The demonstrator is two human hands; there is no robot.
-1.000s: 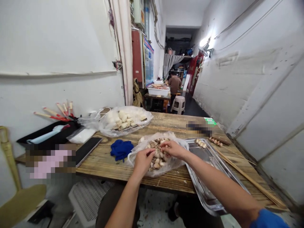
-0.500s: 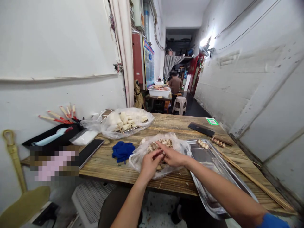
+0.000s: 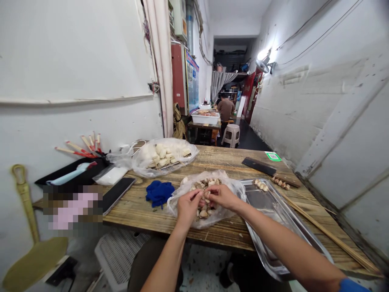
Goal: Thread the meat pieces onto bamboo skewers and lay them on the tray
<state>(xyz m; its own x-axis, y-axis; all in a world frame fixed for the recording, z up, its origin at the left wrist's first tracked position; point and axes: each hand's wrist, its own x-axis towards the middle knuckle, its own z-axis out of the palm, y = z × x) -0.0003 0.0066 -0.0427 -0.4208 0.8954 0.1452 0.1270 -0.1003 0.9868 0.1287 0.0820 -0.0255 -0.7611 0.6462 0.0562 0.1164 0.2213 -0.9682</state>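
Over an open clear plastic bag (image 3: pixel 179 205) of pale brownish pieces that look like garlic cloves (image 3: pixel 203 212), my two hands meet fingertip to fingertip. My left hand (image 3: pixel 189 205) pinches a small piece, apparently a garlic clove, between thumb and fingers. From the other side my right hand (image 3: pixel 223 197) pinches at the same small piece, its fingers bent; they partly hide it. Just right of the bag lies a shallow metal tray (image 3: pixel 267 215), with a short skewer of similar pieces (image 3: pixel 260 185) at its far edge.
Bamboo skewers (image 3: pixel 331 231) lie along the tray's right side. A dark cleaver (image 3: pixel 258 166) and another threaded skewer (image 3: pixel 281 183) are beyond it. Left are a blue cloth (image 3: pixel 159 193), a phone (image 3: pixel 119 195) and a bag of white pieces (image 3: pixel 165 156). Someone sits far back.
My right index finger, stretched out before, is now bent into a pinch against my left fingertips. More of the pieces in the bag show below my hands. The view has shifted slightly.
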